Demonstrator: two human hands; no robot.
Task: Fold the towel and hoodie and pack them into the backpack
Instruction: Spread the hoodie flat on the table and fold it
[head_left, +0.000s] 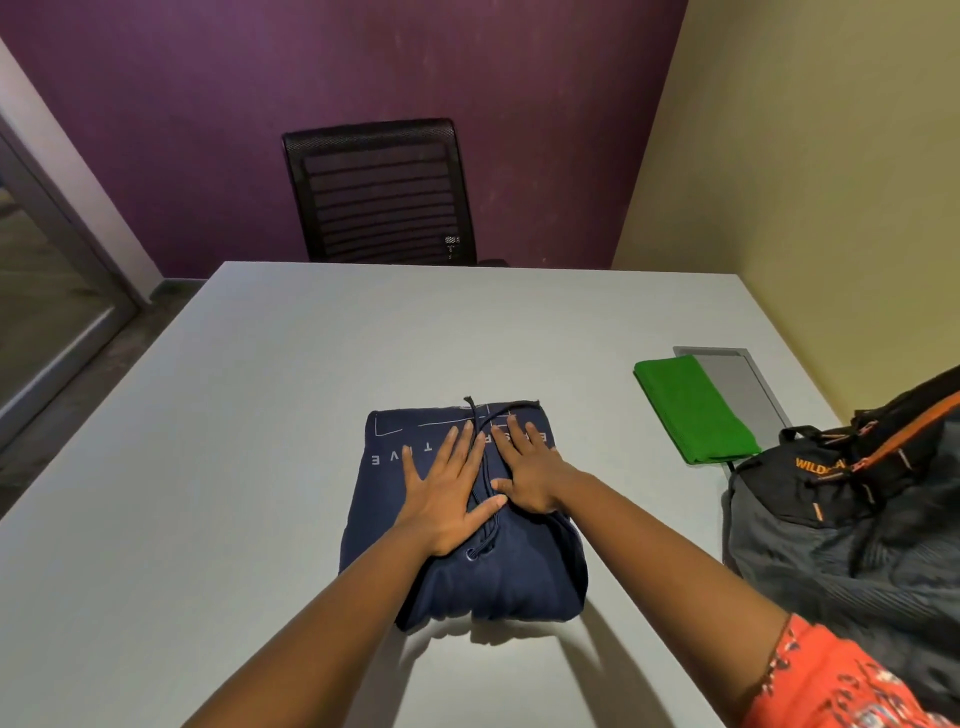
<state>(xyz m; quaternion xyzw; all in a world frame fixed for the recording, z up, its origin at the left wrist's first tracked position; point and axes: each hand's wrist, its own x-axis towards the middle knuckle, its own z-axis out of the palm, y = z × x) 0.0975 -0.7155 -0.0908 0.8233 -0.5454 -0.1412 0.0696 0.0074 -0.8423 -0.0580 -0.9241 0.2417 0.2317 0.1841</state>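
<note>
Head view: both hands lie flat with fingers straight, left hand (447, 493) and right hand (530, 470), pressing the folded blue hoodie (467, 519) mid-table (208, 467). Green towel (691, 410) and backpack (852, 519) sit at three o'clock.

Both forearms are bare, and an orange-red sleeve (841, 680) with a dark and pale print covers the right upper arm.

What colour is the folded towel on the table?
Bright green; the towel shows best in the head view.
</note>
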